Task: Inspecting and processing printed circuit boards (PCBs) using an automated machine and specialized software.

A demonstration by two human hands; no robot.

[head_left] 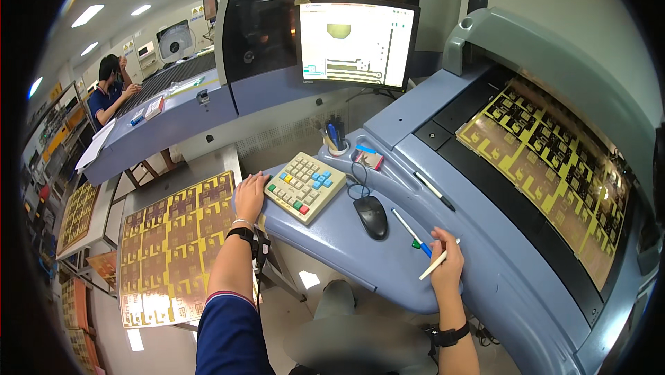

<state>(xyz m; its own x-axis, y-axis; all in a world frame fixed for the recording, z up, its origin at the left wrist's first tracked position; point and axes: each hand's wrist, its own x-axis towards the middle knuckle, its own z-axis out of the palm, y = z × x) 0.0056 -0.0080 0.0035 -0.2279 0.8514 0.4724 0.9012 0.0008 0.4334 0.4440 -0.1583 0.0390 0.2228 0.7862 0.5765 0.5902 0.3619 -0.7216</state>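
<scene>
My right hand (448, 264) is closed around a slim white pen (429, 271), held over the right part of the blue-grey console (332, 247). A white-and-blue pen (405, 227) lies beside that hand, with a small green piece near it. My left hand (250, 200) rests at the console's left edge, fingers stretched out, next to a beige keypad (305, 188) with coloured keys. It seems to hold nothing. Between the two hands sits a black mouse (372, 217). Right of the console, a copper-and-yellow circuit board panel (547, 167) lies on the machine bed under a grey hood.
A lit monitor (357, 46) stands behind the console. Near it are a pen cup (337, 144) and a black-and-white pen (434, 191). Another circuit panel (176, 250) lies on a metal table at left. A co-worker (107, 91) is at a far-left machine.
</scene>
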